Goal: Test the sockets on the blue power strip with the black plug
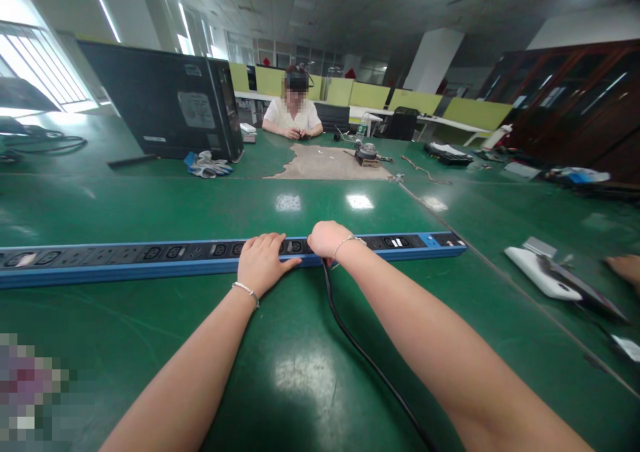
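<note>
A long blue power strip with a black face and rows of sockets lies across the green table. My left hand grips it near the middle, fingers over the top and thumb along the front side. Just to the right, my right hand is closed over the sockets. From under its fingers a black power cable runs down toward the table's near edge. The cable's end is hidden inside the fist, so how it sits against the socket cannot be seen.
A black computer case stands at the back left, with work gloves before it. Across the table sits a person behind a brown sheet. A white device lies at right, near another person's hand.
</note>
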### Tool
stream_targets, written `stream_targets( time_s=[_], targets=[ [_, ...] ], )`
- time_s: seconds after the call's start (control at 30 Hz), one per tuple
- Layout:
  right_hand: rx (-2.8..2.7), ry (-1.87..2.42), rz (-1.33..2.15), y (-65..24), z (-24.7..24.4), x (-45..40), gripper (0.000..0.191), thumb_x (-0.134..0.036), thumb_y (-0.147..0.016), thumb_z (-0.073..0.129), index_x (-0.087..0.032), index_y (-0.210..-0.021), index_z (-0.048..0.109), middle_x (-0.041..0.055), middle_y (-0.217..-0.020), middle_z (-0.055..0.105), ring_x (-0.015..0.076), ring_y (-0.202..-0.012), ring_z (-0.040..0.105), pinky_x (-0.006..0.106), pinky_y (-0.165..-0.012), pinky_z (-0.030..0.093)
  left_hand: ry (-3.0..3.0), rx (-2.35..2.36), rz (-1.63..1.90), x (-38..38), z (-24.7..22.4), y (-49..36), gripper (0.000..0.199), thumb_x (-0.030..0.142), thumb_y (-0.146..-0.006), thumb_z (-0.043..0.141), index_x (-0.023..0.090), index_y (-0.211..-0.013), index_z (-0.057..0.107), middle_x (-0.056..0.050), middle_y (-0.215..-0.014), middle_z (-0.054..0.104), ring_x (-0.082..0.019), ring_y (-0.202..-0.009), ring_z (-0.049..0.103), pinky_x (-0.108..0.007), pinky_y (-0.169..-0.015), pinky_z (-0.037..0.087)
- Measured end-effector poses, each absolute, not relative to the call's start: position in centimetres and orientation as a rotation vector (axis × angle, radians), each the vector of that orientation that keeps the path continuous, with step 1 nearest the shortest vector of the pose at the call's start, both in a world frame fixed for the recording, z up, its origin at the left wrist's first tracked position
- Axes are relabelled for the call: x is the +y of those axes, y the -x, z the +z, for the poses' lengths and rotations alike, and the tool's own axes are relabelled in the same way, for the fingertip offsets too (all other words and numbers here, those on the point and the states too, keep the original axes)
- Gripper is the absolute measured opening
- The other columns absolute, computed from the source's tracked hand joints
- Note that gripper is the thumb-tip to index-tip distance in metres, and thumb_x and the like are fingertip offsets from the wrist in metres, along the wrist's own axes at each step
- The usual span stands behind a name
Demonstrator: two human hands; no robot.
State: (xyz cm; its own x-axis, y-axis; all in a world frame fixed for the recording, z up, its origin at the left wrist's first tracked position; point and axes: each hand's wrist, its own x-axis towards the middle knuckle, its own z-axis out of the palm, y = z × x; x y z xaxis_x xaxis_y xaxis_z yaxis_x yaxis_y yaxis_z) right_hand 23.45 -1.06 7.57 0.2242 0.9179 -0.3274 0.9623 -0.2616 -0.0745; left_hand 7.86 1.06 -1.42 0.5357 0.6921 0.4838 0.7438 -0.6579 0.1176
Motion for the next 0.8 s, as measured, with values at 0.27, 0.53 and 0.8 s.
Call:
stream_targets(
  time_s=[0.27, 0.53, 0.8],
  targets=[
    [1.74, -2.237, -0.682, -23.4, 8.2, -0.2, 0.027, -0.023, -0.078, 0.049, -0.009, -0.069, 0.07, 0.0109, -0.053, 0.065, 0.0209, -0.057, 0.065, 0.03, -0.063, 0.052, 2.684, -1.268, -0.776, 0.9, -1.2, -7.9, 0.059, 0.059, -0.075, 0.051, 0.019, -0.118, 0.053, -0.011, -0.118, 0.059, -0.026, -0.111, 0.051, -0.04, -0.096, 0.033],
    [1.704, -2.217, -0.737, -23.5, 8.4, 0.1, 0.026, -0.027, -0.078, 0.05, -0.011, -0.074, 0.071, 0.0086, -0.05, 0.064, 0.0205, -0.059, 0.066, 0.029, -0.063, 0.051, 2.692, -1.276, -0.781, 0.8, -1.0, -7.9, 0.058, 0.058, -0.075, 0.051, 0.019, -0.119, 0.053, -0.011, -0.118, 0.06, -0.026, -0.111, 0.051, -0.04, -0.097, 0.032],
    [1.662, -2.204, -0.927, -23.9, 9.3, -0.3, 0.031, -0.023, -0.082, 0.042, -0.008, -0.076, 0.068, 0.0082, -0.055, 0.067, 0.0167, -0.053, 0.065, 0.024, -0.056, 0.05, 2.678, -1.268, -0.784, 0.9, -1.1, -7.9, 0.059, 0.058, -0.075, 0.052, 0.018, -0.118, 0.053, -0.011, -0.118, 0.06, -0.026, -0.111, 0.051, -0.04, -0.096, 0.033]
  ],
)
